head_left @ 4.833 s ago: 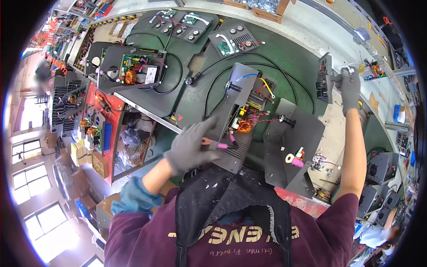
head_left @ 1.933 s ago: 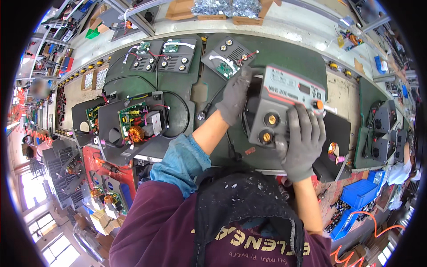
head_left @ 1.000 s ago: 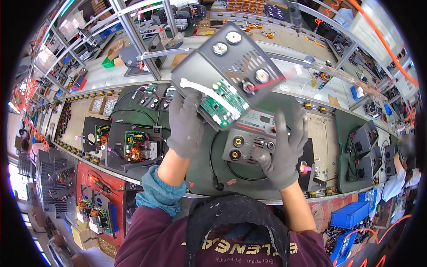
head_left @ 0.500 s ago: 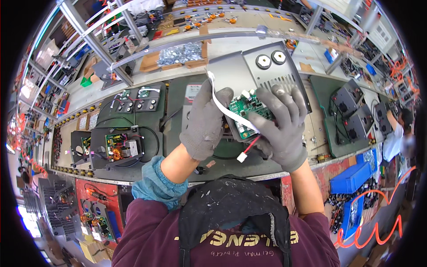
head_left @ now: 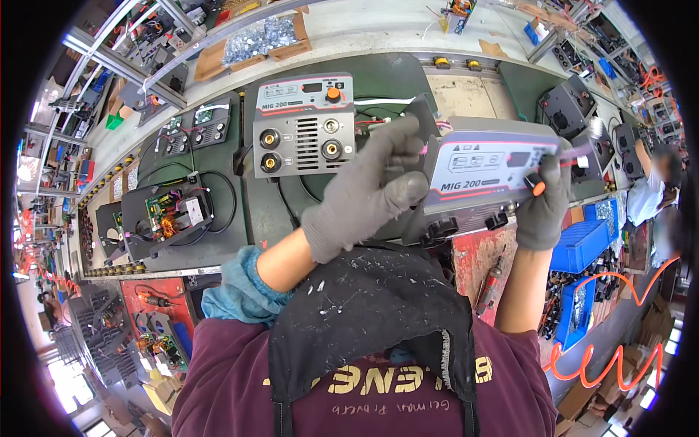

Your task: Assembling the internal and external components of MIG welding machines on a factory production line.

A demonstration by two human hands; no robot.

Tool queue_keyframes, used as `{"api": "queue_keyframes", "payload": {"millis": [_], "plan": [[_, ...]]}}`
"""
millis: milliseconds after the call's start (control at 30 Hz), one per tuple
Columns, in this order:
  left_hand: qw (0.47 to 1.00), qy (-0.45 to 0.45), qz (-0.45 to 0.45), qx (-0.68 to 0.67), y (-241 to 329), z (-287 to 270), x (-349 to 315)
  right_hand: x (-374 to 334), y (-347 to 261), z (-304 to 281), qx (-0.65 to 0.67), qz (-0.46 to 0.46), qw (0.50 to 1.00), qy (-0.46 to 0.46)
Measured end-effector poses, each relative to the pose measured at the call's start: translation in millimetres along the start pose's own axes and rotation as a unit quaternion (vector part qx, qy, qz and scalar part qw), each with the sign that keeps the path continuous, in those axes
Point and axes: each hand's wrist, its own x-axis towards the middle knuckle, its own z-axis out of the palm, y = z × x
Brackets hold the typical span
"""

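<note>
A grey welding-machine front panel (head_left: pixel 484 156) is tilted in front of me, its printed face with an orange knob turned up toward me. My right hand (head_left: pixel 542 207), in a grey glove, grips it by its right end. Dark round sockets stick out along its near side. At the panel's left edge is my gloved left hand (head_left: pixel 364 193), fingers stretched and thumb apart; whether it touches the edge is unclear. Left of it, a similar front panel (head_left: pixel 306 135) with brass-centred sockets and an orange knob sits on the green mat (head_left: pixel 393 69).
An open machine chassis (head_left: pixel 167 218) with a copper coil and black cable lies at the left. Bagged hardware fills a cardboard box (head_left: pixel 262 40) at the back. Blue bins (head_left: pixel 582 244) and a coiled orange hose (head_left: pixel 604 371) are at the right, where a co-worker (head_left: pixel 644 189) stands.
The panel has been turned from its circuit-board side to its printed face and moved right. My left hand has let go of the white cable. The other panel on the mat is now uncovered.
</note>
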Motion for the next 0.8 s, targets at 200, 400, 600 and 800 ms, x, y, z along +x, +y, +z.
{"api": "queue_keyframes", "payload": {"millis": [200,400,600,800], "plan": [[0.976,0.046,0.02,0.213,-36,24,-9,46,49,-8,-0.018,0.092,0.992,-0.087],[0.953,0.199,-0.056,0.221,-43,41,13,92,64,8,-0.042,0.178,0.978,-0.104],[0.974,0.186,-0.129,-0.022,-59,29,32,102,85,23,-0.034,0.264,0.958,-0.11],[0.909,0.11,-0.138,-0.377,-69,27,26,82,88,14,-0.184,0.189,0.95,-0.169]]}}
